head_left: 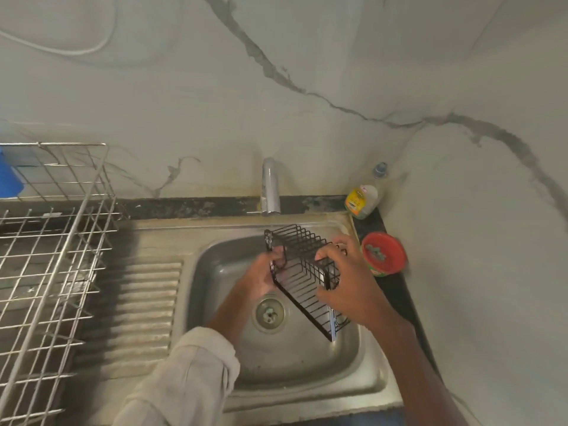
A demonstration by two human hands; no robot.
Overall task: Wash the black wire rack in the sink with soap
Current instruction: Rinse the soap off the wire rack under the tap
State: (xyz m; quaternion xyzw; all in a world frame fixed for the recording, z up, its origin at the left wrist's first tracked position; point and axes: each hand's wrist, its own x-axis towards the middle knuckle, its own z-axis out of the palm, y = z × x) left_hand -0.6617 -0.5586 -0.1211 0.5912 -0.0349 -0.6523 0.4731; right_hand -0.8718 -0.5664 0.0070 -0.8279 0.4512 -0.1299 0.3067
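Black wire rack [304, 265] gripped between my left hand [262, 276] and right hand [344, 281], tap [270, 189] beyond my fingers, soap tub [383, 254] right, drying rack [46, 241] cut off left.

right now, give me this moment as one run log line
stage: rinsing | black wire rack: tilted over sink, under tap | left hand: grips rack's left end | right hand: grips right side | soap bottle: untouched on counter
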